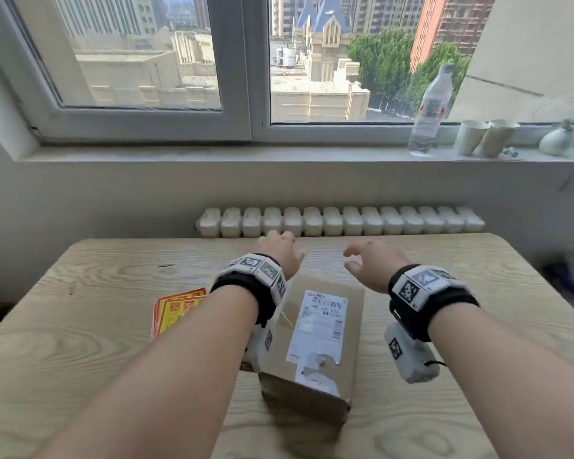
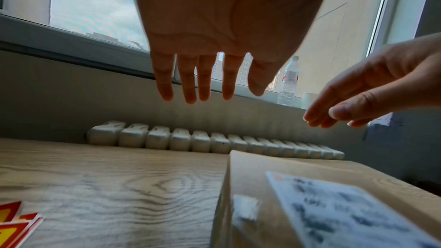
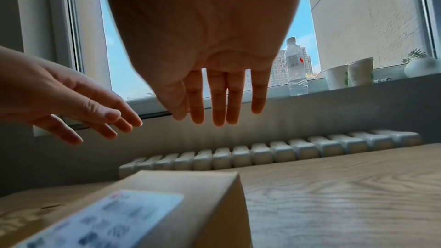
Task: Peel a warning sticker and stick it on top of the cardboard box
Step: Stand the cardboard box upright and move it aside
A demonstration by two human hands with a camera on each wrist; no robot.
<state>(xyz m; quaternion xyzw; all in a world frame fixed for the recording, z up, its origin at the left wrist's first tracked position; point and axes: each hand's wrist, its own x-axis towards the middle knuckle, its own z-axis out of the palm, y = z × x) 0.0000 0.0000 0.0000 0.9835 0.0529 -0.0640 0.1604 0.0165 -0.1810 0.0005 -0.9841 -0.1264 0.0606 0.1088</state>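
A brown cardboard box [image 1: 318,332] lies on the wooden table [image 1: 113,342], with a white shipping label [image 1: 322,323] on its top. A stack of red and yellow warning stickers [image 1: 176,309] lies on the table left of the box, partly hidden by my left forearm. My left hand [image 1: 279,250] hovers above the far left end of the box, fingers straight and empty. My right hand [image 1: 371,263] hovers above the far right end, fingers relaxed, holding nothing. The box [image 2: 310,205] and sticker corners [image 2: 16,222] show in the left wrist view; the box [image 3: 143,210] shows under my right hand [image 3: 214,101].
A white radiator [image 1: 338,221] runs behind the table's far edge. On the window sill [image 1: 212,154] stand a water bottle [image 1: 431,111], two paper cups [image 1: 484,137] and a small white vase [image 1: 557,139].
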